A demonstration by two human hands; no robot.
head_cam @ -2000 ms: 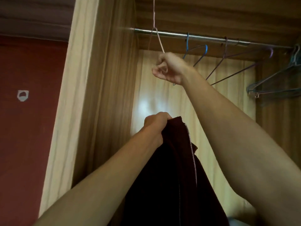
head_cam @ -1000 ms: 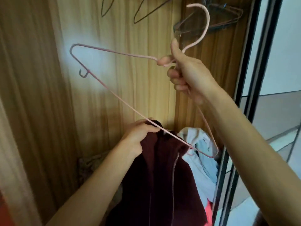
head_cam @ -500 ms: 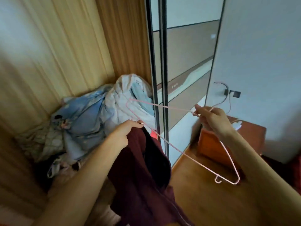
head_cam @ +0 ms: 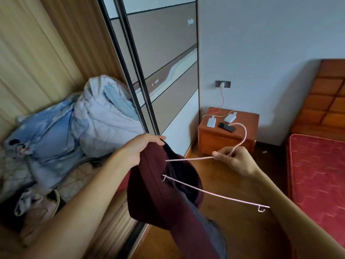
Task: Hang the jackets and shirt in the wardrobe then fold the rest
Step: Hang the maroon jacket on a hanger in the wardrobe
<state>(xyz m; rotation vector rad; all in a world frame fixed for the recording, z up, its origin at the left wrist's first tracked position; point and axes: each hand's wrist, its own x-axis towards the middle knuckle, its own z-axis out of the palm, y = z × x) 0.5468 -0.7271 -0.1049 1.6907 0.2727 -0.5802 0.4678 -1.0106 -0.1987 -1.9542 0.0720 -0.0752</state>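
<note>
My left hand (head_cam: 139,148) grips the top edge of a dark maroon zip jacket (head_cam: 158,193), which hangs down in front of me. My right hand (head_cam: 233,159) pinches a thin pink wire hanger (head_cam: 220,198) at its neck, hook pointing up. The hanger's left end is pushed inside the jacket's opening and is hidden there; its right end sticks out free. The open wardrobe (head_cam: 56,34) is on my left.
A heap of pale blue and white clothes and bedding (head_cam: 78,124) lies on the wardrobe floor. The sliding wardrobe door (head_cam: 158,71) stands ahead. A wooden nightstand (head_cam: 227,139) carries chargers and a dark device. A red mattress (head_cam: 317,174) lies at right on the wood floor.
I took the pink hanger off the rail and lowered it. My view swung down and right. The hanger's left end has gone into the jacket, which my left hand kept holding.
</note>
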